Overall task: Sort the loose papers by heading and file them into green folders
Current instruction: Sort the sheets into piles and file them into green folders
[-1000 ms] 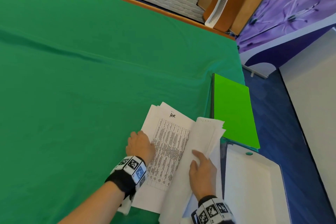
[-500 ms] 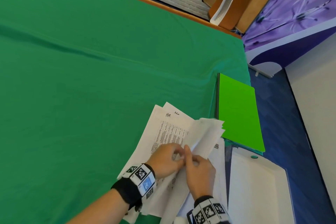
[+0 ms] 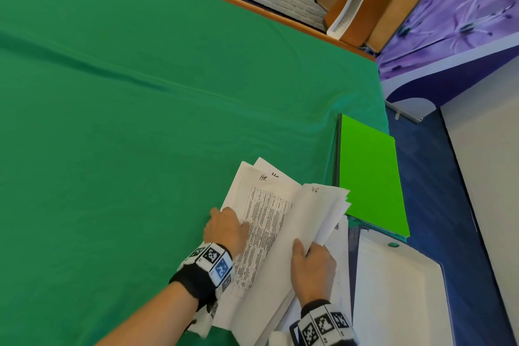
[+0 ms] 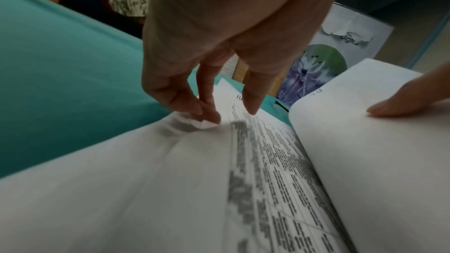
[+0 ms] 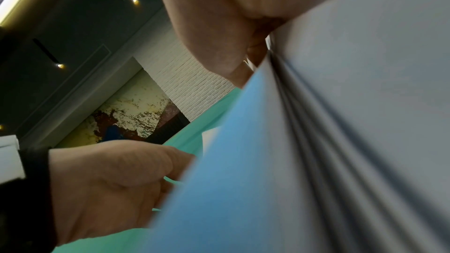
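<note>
- Your left hand (image 3: 226,229) pressed fingertips, grip relaxed, on the HR sheet (image 3: 264,222).
- Your right hand (image 3: 313,270) gripped lifted papers (image 3: 323,205), just beside the folder (image 3: 368,174) on the bench (image 3: 140,121).

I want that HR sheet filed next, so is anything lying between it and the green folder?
Yes. The lifted sheets gripped by the right hand stand between the HR sheet, under the left hand, and the green folder. Their far corner overlaps the folder's near edge.

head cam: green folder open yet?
No: the green folder lies closed and flat on the table, to the right of the papers, with neither hand touching it.
</note>
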Demonstrator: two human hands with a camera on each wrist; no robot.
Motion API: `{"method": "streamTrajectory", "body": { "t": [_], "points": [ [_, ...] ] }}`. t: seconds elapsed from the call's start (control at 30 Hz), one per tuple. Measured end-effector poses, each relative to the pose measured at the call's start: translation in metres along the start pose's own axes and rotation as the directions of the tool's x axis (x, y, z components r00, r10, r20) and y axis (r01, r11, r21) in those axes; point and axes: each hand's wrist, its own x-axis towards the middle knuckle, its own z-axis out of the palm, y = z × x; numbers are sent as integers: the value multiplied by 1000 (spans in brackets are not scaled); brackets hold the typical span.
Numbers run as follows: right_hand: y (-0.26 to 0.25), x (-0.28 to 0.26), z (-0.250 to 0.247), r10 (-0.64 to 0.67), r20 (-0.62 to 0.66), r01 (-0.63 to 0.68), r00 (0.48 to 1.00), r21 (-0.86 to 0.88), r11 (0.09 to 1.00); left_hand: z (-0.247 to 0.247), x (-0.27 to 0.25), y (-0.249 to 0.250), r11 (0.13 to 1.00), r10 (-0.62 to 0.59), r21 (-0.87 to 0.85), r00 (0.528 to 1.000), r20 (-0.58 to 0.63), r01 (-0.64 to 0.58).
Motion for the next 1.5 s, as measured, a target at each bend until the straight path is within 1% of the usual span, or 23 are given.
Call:
{"method": "streamTrajectory", "body": {
  "t": [0.13,0.23,0.27,0.33,0.37,0.43,0.5,0.53,0.57,0.6,0.63,0.67,0.7,0.77,0.87,0.93,1.0,1.07,1.1,1.17,1.27,1.37,1.5],
  "points": [
    [-3,0,-2,10,8,-10,1000,-13,1000,-4,0,-1,996,40,-80,999,-1,-40],
    [-2,0,-2,16,12,-16,1000,9,1000,-10,3,-1,992,25,-130,987,160,-4],
    [-1,0,-3,12,12,-13,1000,14,1000,-12,2,1,982,55,-189,980,194,-18],
    [-2,-2,-4,11,8,-11,1000,27,1000,-17,-8,8,941,199,-315,957,212,-126],
    [-5,-3,-5,12,3,-12,1000,36,999,-19,-15,15,913,284,-365,928,242,-184],
    [-12,-7,-7,23,4,-23,1000,86,996,-19,-30,28,892,389,-388,834,391,-234],
    [-15,-11,-6,22,10,-23,1000,124,992,-13,-36,33,898,407,-382,747,526,-220],
    [-15,-12,-5,6,5,-7,1000,121,993,-9,-35,31,900,399,-388,737,545,-200],
    [-12,-11,-3,-13,0,13,1000,102,995,-4,-32,26,907,381,-372,766,518,-200],
    [-9,-9,-2,-31,-5,32,999,76,997,-1,-28,22,930,331,-302,836,437,-210],
    [-6,-8,0,-35,-7,35,999,52,998,1,-24,16,961,256,-179,920,296,-210],
    [-3,-6,0,-30,-9,30,1000,38,999,0,-20,12,986,164,-46,978,128,-160],
    [-2,-4,-1,-23,-9,23,1000,32,999,-2,-18,9,997,70,37,998,0,-70],
    [-1,-3,-2,-12,-4,12,1000,26,1000,-6,-13,4,995,-28,91,997,-66,34],
    [1,-2,0,-1,9,1,1000,27,1000,-5,-5,-2,997,-37,62,999,-23,38],
    [3,-2,3,4,12,-4,1000,24,1000,-7,-6,-4,999,30,14,999,-17,-30],
    [4,-2,4,5,10,-5,1000,22,1000,-9,-8,-4,980,174,114,983,-64,-166],
    [3,-1,2,2,15,-2,1000,16,1000,-14,-12,1,896,321,342,945,-60,-283],
    [3,-1,1,-1,18,1,1000,11,1000,-17,-15,4,822,374,464,927,-5,-329],
    [2,-1,-2,-11,22,11,1000,10,1000,-24,-19,12,657,390,652,911,137,-379],
    [3,-2,-4,-17,20,17,1000,11,1000,-35,-25,27,534,403,739,892,204,-410],
    [1,-2,-3,-1,31,1,1000,13,1000,-38,-27,37,584,457,669,868,196,-459],
    [-5,-4,-1,-3,26,3,1000,6,1000,-19,-37,38,628,548,535,810,212,-565]
  ]
}}
